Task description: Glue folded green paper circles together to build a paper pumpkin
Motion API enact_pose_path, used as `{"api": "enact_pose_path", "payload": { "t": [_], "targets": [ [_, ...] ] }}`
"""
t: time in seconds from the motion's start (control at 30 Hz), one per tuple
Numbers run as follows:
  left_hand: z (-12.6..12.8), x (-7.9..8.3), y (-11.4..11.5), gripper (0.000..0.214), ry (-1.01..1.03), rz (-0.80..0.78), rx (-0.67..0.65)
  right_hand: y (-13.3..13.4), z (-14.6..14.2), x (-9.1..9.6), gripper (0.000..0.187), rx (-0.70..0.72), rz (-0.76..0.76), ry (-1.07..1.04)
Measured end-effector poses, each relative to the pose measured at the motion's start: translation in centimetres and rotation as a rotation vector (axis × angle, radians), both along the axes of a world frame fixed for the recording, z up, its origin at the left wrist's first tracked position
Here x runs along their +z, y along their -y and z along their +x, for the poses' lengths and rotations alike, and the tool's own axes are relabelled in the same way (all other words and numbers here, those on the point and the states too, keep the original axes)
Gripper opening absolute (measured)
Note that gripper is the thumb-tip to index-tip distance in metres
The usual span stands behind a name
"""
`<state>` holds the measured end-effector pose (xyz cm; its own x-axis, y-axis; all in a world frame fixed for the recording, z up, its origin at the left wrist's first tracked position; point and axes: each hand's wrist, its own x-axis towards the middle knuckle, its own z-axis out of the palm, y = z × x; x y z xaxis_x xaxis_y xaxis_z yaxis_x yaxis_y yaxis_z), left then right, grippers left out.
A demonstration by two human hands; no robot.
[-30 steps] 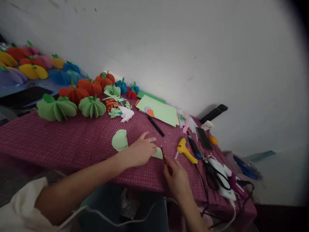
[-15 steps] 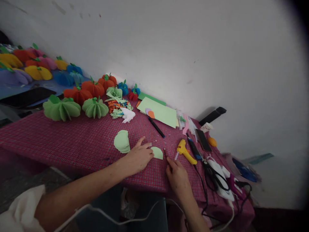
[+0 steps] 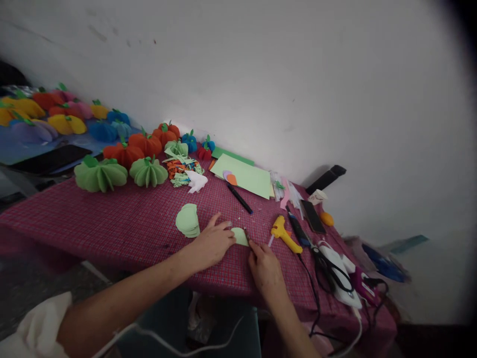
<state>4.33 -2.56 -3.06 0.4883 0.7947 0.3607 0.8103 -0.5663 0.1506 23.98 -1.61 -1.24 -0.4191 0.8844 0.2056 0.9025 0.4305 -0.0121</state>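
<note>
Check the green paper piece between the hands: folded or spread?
Folded, apparently: the green paper piece shows a half-disc outline, pinned flat on the cloth by the left hand.

Your left hand (image 3: 212, 242) lies flat on the red checked tablecloth (image 3: 112, 219), its fingertips pressing a folded light green paper piece (image 3: 239, 235). Your right hand (image 3: 265, 266) comes in from the near side and pinches a thin dark tool (image 3: 247, 233) against the right edge of that piece. Just left of your left hand sits a stack of green paper circles (image 3: 187, 220). To the right lie a yellow glue gun (image 3: 284, 233), then scissors (image 3: 328, 263). Farther back are a black pen (image 3: 240, 199), a light green sheet (image 3: 244, 174), and green paper pumpkins (image 3: 100, 174) at the far left.
</note>
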Motion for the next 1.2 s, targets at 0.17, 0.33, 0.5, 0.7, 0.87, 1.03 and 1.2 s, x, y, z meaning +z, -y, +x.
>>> {"api": "enact_pose_path", "payload": {
  "t": [0.17, 0.33, 0.5, 0.7, 0.87, 1.03, 1.2],
  "targets": [
    [0.1, 0.1, 0.1, 0.026, 0.013, 0.014, 0.015, 0.1, 0.9, 0.7, 0.033, -0.054, -0.027, -0.045],
    [0.1, 0.4, 0.2, 0.026, -0.022, 0.002, 0.013, 0.8, -1.5, 0.5, 0.033, 0.013, -0.048, -0.025],
    [-0.2, 0.2, 0.2, 0.028, -0.007, -0.013, 0.005, 0.6, 0.0, 0.3, 0.034, -0.032, -0.037, 0.003],
    [-0.1, 0.2, 0.3, 0.032, -0.009, -0.007, 0.017, 0.7, 1.2, 1.4, 0.034, -0.116, -0.087, -0.005],
    [0.0, 0.6, 0.3, 0.029, -0.024, -0.009, 0.024, 1.4, -1.4, 1.1, 0.035, -0.04, -0.122, 0.02],
    [0.0, 0.3, 0.3, 0.03, -0.015, -0.015, 0.028, 1.1, -0.1, 0.3, 0.036, -0.077, -0.125, 0.035],
    [0.0, 1.2, 0.3, 0.031, -0.017, -0.019, 0.016, 0.8, 1.6, 1.0, 0.034, -0.111, -0.128, 0.013]
  ]
}}
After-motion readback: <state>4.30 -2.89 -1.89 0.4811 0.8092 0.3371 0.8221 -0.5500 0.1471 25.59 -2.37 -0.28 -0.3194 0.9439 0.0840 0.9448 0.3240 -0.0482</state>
